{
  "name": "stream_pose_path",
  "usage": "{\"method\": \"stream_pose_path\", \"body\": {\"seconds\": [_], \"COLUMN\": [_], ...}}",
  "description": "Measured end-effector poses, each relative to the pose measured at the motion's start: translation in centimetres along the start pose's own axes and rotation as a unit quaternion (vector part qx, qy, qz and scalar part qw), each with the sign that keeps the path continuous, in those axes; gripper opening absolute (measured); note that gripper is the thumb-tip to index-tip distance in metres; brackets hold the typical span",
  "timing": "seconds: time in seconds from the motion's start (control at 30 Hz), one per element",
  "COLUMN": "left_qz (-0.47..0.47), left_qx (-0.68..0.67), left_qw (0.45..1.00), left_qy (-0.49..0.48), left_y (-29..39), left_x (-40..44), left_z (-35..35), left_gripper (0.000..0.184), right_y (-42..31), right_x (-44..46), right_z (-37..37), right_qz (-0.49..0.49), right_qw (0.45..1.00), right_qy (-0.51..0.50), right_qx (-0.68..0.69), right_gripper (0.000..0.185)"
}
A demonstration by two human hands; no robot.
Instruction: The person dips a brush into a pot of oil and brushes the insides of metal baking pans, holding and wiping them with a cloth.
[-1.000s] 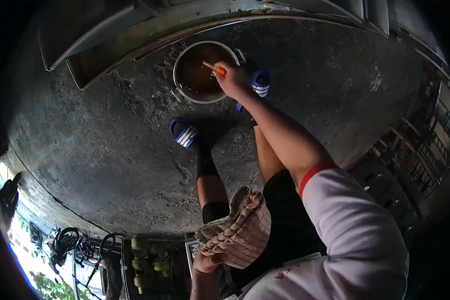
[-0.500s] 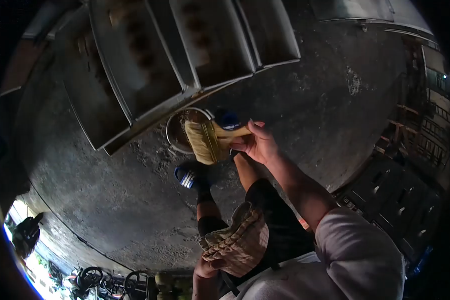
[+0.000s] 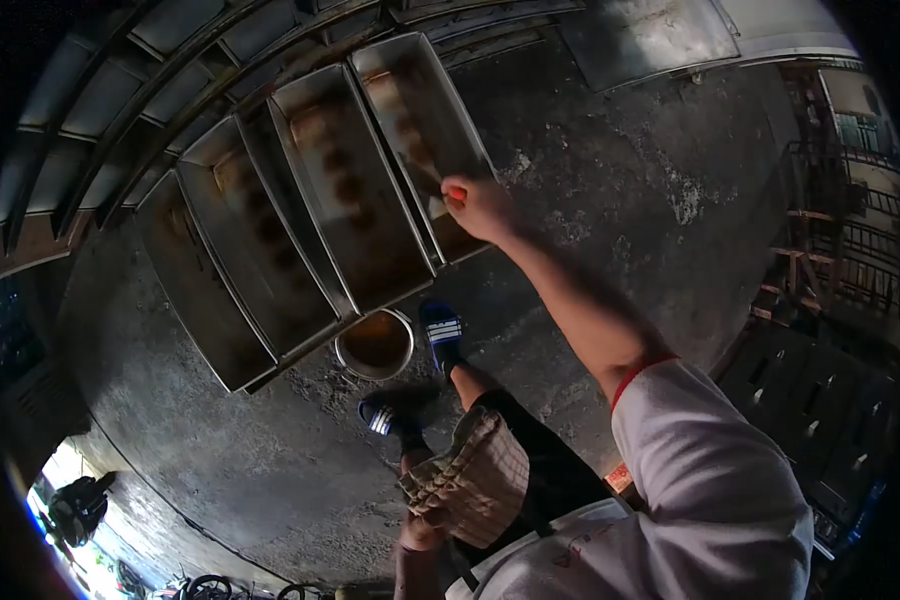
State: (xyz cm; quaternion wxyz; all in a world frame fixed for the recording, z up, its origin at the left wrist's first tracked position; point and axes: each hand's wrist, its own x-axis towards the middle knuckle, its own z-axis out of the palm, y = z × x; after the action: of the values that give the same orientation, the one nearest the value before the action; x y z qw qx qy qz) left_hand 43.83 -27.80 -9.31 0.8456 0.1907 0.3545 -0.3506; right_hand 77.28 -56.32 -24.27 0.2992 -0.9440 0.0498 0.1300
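Note:
Fingers closed, my right hand (image 3: 482, 210) holds the handle of a brush (image 3: 456, 193) over the rightmost of several long metal trays (image 3: 346, 190). The brush head is dim and hard to make out against the tray. Dark brown stains mark the tray bottoms. Below the trays' near edge, a round metal pot (image 3: 375, 345) with brown liquid stands on the floor. Close to my lap, my left hand (image 3: 423, 530) grips a folded checked cloth (image 3: 475, 478).
My feet in blue sandals (image 3: 442, 325) are beside the pot. More metal frames (image 3: 160, 90) curve along the upper left. A metal sheet (image 3: 650, 40) lies at the top. Dark equipment (image 3: 805, 420) stands at the right, and motorbikes (image 3: 208, 588) show at the lower left.
My right hand has moved from the pot up to the rightmost tray with the brush. The view has shifted so that more of the trays shows. My left hand still holds the cloth.

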Motion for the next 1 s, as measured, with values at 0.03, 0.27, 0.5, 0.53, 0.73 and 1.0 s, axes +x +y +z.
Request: {"method": "stream_pose_path", "body": {"seconds": [0.03, 0.27, 0.5, 0.53, 0.73, 1.0], "left_qz": [0.018, 0.021, 0.023, 0.002, 0.085, 0.121], "left_qx": [-0.007, -0.042, 0.028, 0.031, 0.024, -0.039], "left_qw": [1.000, 0.997, 0.994, 0.996, 0.978, 0.948], "left_qy": [0.005, 0.054, 0.104, 0.084, 0.191, 0.293], "left_y": [-0.4, -1.8, -3.2, -4.1, -2.8, -2.9], "left_x": [0.2, 2.4, 5.5, 5.2, 9.5, 26.2], "left_z": [0.2, 0.2, -1.0, -1.8, 2.0, 7.8], "left_gripper": [0.078, 0.072, 0.060, 0.060, 0.048, 0.038], "right_y": [0.0, -13.0, -10.5, -9.4, -5.2, 0.4], "right_x": [-1.5, -1.1, -7.6, -8.5, 9.4, 6.4], "right_z": [0.3, 0.0, -1.4, -3.3, -7.9, -1.0], "right_qz": [-0.032, -0.223, -0.195, -0.231, -0.221, -0.246], "right_qw": [0.995, 0.948, 0.972, 0.961, 0.974, 0.949], "right_qy": [0.059, 0.141, 0.031, 0.084, 0.059, -0.183], "right_qx": [0.073, 0.179, 0.127, 0.125, 0.004, -0.073], "right_gripper": [0.021, 0.020, 0.022, 0.023, 0.020, 0.020]}}
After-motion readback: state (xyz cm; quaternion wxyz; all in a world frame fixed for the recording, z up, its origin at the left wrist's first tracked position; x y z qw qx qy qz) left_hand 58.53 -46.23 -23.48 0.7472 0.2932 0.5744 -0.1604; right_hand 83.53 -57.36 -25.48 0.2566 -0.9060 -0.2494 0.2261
